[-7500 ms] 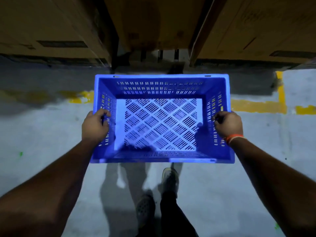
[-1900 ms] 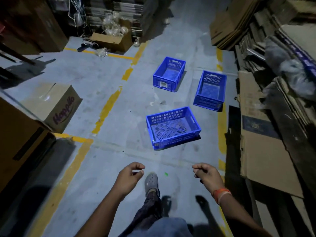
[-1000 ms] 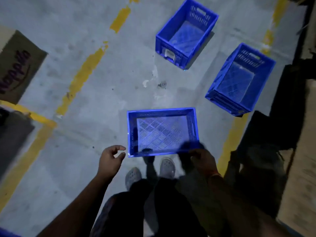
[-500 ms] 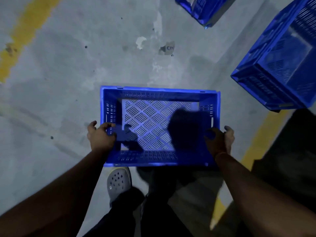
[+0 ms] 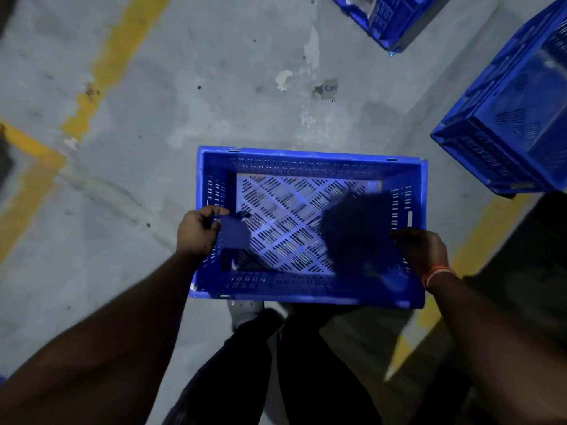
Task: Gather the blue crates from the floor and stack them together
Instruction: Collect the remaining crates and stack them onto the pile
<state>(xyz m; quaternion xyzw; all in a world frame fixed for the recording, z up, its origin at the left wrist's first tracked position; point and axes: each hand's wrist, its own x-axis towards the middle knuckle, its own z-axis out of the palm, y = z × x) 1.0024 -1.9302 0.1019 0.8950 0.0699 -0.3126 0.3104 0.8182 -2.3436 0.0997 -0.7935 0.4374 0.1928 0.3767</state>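
The blue crate (image 5: 310, 167) is showing a pale diamond-slotted base, the grey floor (image 5: 184, 87) is carrying worn yellow stripes (image 5: 119, 50), and an orange wristband (image 5: 435, 273) is circling the right wrist.

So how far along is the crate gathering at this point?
No stack shows yet. In hand: left hand and right hand grip the slotted blue crate by its short sides. Left: two more blue crates, one at right, one at top.
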